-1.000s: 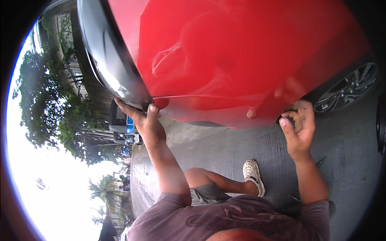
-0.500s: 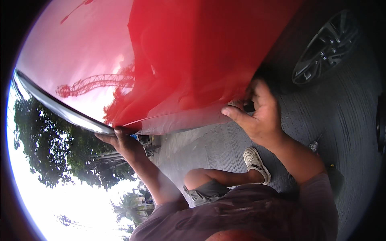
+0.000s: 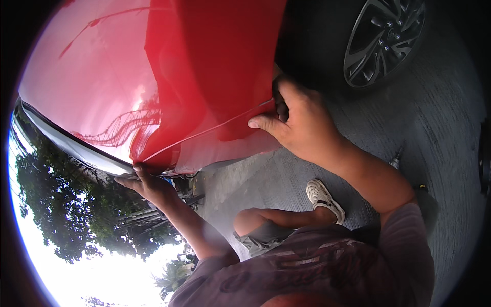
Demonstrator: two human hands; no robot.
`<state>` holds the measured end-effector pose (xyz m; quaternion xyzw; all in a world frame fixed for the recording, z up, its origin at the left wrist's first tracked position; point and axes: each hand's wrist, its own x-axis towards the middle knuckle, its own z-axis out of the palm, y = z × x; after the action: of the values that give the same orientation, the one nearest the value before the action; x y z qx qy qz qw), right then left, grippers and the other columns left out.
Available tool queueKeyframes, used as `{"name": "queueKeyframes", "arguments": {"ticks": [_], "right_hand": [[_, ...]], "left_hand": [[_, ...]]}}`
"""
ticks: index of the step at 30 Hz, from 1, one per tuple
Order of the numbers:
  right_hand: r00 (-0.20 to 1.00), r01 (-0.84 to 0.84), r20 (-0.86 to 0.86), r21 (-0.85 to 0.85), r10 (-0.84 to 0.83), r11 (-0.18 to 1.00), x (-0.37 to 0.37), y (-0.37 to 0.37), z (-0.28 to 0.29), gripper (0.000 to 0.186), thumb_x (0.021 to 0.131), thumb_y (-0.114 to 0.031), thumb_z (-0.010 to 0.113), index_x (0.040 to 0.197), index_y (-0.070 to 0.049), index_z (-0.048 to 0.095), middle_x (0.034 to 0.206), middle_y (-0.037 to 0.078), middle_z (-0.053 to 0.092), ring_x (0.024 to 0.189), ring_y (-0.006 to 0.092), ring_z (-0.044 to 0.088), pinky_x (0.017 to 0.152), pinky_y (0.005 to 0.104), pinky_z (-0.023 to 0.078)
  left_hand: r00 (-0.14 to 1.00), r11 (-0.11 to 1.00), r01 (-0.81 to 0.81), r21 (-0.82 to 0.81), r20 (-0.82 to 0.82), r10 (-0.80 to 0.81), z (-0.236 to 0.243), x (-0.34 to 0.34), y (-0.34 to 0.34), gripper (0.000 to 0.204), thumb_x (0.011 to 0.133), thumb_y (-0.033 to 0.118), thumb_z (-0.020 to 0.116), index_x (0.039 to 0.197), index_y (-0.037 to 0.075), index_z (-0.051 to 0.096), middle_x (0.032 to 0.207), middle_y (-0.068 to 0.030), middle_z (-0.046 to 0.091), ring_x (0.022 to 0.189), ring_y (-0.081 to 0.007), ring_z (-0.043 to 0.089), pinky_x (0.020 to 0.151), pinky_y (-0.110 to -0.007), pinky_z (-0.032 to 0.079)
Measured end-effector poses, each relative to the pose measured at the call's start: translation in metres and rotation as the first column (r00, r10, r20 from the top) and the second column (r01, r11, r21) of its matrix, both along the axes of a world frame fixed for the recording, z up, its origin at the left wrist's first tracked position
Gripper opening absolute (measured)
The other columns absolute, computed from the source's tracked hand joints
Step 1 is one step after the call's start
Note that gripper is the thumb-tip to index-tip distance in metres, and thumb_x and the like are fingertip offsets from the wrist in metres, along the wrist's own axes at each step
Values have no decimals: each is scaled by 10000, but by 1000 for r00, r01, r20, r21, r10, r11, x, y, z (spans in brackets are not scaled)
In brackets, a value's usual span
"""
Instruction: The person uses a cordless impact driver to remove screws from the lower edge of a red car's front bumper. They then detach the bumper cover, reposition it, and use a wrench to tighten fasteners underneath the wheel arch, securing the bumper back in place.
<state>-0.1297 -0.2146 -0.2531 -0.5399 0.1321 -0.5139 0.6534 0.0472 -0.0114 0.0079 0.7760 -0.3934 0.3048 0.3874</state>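
A glossy red car body panel (image 3: pixel 153 87) fills the upper left and middle of the view, its surface mirroring sky and a lattice tower. Both of the person's hands sit on its lower edge, well apart from each other.

The right hand (image 3: pixel 296 123) is at the panel's right end, close to the dark wheel arch. Its thumb lies flat along a thin pale crease line (image 3: pixel 204 130) that runs across the panel, and its fingers curl round the panel's edge out of sight behind it, so the hand is closed on that edge with the panel pinched between thumb and fingers.

The left hand (image 3: pixel 148 187) is at the lower left, where the red panel meets a dark glass strip with a bright trim (image 3: pixel 71 143). Its thumb tip presses up against the underside of the panel's edge; the fingers reach leftward under the trim. Whether they clasp anything cannot be told, since the fingers are in shadow.

So the panel lies above and between the two hands, its lower rim spanning from one grip to the other.

An alloy wheel (image 3: pixel 383 41) shows at upper right, on grey concrete ground (image 3: pixel 440 153). Below, the person's bent knee (image 3: pixel 250 222) and a white perforated clog (image 3: pixel 323 198) appear, with trees (image 3: pixel 66 215) at lower left.
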Motion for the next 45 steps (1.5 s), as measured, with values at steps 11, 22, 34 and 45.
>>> {"name": "queueKeyframes", "arguments": {"ticks": [11, 22, 34, 45], "right_hand": [[851, -197, -525, -276, 24, 941, -11, 1, 10, 657, 1088, -570, 608, 963, 57, 759, 886, 274, 776, 869, 417, 797, 797, 527, 644], [988, -127, -79, 38, 129, 991, 11, -1, 2, 755, 1043, -696, 639, 1075, 45, 780, 858, 218, 782, 881, 393, 798, 839, 460, 626], [995, -56, -83, 19, 57, 998, 11, 10, 2, 731, 1056, -631, 672, 1282, 63, 713, 1159, 263, 789, 1091, 375, 781, 973, 455, 592], [973, -220, 92, 93, 212, 971, 9, 7, -3, 545, 1039, -440, 778, 1325, 18, 706, 1132, 201, 812, 998, 275, 804, 904, 387, 632]], "left_hand": [[999, 1000, -12, 10, 38, 11, -8, -5, 4, 1227, 996, 410, 831, 1764, 6, -37, 1702, -321, 327, 1464, -380, 506, 1183, -541, 496], [981, 998, -61, 5, 186, 59, 2, 29, 20, 1311, 907, 413, 920, 1762, 3, 15, 1749, -288, 264, 1577, -401, 377, 1301, -523, 337], [991, 1000, -9, -3, 134, 9, 4, 4, 24, 1243, 911, 464, 888, 1760, -23, 121, 1795, -302, 171, 1670, -408, 204, 1355, -508, 186], [989, 991, -107, 74, 115, 98, 4, 15, 23, 1377, 885, 329, 946, 1757, -2, -66, 1769, -310, 232, 1602, -392, 347, 1323, -515, 273]]}}
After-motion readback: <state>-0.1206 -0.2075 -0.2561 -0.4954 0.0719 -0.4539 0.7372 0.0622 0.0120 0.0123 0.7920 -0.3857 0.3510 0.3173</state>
